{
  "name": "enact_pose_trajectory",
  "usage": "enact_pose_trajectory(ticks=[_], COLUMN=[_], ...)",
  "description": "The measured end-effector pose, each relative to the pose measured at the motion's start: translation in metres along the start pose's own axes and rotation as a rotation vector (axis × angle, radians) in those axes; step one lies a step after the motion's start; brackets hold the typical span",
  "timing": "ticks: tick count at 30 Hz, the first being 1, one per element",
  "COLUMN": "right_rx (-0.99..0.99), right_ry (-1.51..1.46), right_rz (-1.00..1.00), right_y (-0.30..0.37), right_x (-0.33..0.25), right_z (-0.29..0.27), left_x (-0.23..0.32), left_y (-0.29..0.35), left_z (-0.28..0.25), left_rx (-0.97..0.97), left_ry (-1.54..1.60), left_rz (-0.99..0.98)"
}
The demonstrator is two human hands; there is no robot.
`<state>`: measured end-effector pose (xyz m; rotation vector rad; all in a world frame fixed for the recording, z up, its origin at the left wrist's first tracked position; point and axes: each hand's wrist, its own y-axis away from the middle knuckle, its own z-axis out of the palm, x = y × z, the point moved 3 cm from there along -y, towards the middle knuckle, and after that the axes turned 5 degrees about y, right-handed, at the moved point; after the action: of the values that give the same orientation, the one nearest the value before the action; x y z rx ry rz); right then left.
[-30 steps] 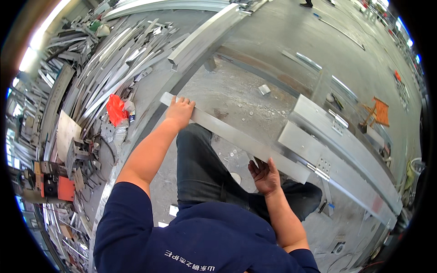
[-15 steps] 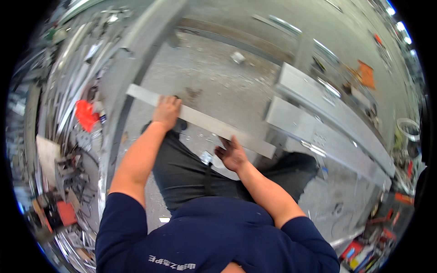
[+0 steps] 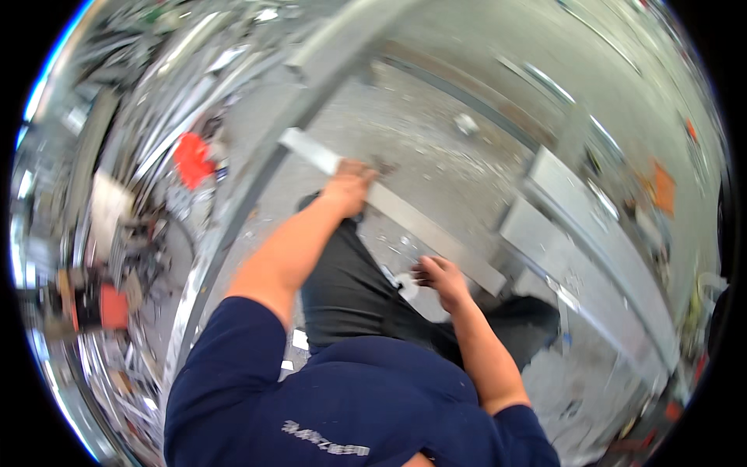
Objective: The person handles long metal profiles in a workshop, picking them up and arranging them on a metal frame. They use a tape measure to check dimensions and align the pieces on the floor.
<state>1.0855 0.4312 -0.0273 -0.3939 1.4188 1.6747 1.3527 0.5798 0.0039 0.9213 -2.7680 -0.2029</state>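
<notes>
A long flat metal bar [image 3: 420,220] lies slantwise in front of my knees. Its left end rests on the grey steel beam [image 3: 268,167] at my left, and its right end lies by my right knee. My left hand [image 3: 348,187] is closed over the bar nearer its left end, fingers wrapped across the far edge. Just on the near side of the bar, apart from it, hovers my right hand [image 3: 442,282]. Its fingers are loosely bent and somewhat blurred, with nothing visible in them.
Two wide metal profiles [image 3: 576,265] lie side by side at the right. Long metal offcuts [image 3: 183,86] and a red bag [image 3: 193,160] crowd the floor beyond the left beam. A small pale block [image 3: 466,124] sits on the floor ahead, and an orange piece [image 3: 663,188] lies far right.
The whole view has turned, so the scene sits farther right. My left hand keeps its grip on the bar. My right hand has drawn back slightly from the bar, its fingers more bent.
</notes>
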Motion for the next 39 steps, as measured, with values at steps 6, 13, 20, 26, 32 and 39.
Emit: enact_pose_trajectory(ticks=[6,13,20,26,32,39], right_rx=[0.513,0.507,0.529,0.550,0.520,0.441], right_ry=[1.283,1.613,1.613,1.535,1.510,1.440], right_rz=[-0.622,-0.344,-0.212,-0.252,-0.277,-0.312], right_y=[0.036,0.019,0.008,0.017,0.017,0.005], right_x=[-0.061,-0.045,-0.046,-0.055,-0.048,-0.034], right_z=[-0.027,-0.033,-0.035,-0.035,-0.046,-0.059], left_x=[0.011,0.030,0.008,0.011,0.025,0.036], left_y=[-0.026,-0.015,-0.014,-0.014,-0.017,-0.013], left_z=[0.033,0.012,0.028,0.010,-0.006,-0.020], left_rx=[-0.072,-0.206,-0.010,-0.115,-0.275,-0.321], left_ry=[-0.106,-0.150,-0.010,-0.159,-0.107,-0.167], left_rz=[-0.172,-0.262,-0.311,-0.292,-0.310,-0.296])
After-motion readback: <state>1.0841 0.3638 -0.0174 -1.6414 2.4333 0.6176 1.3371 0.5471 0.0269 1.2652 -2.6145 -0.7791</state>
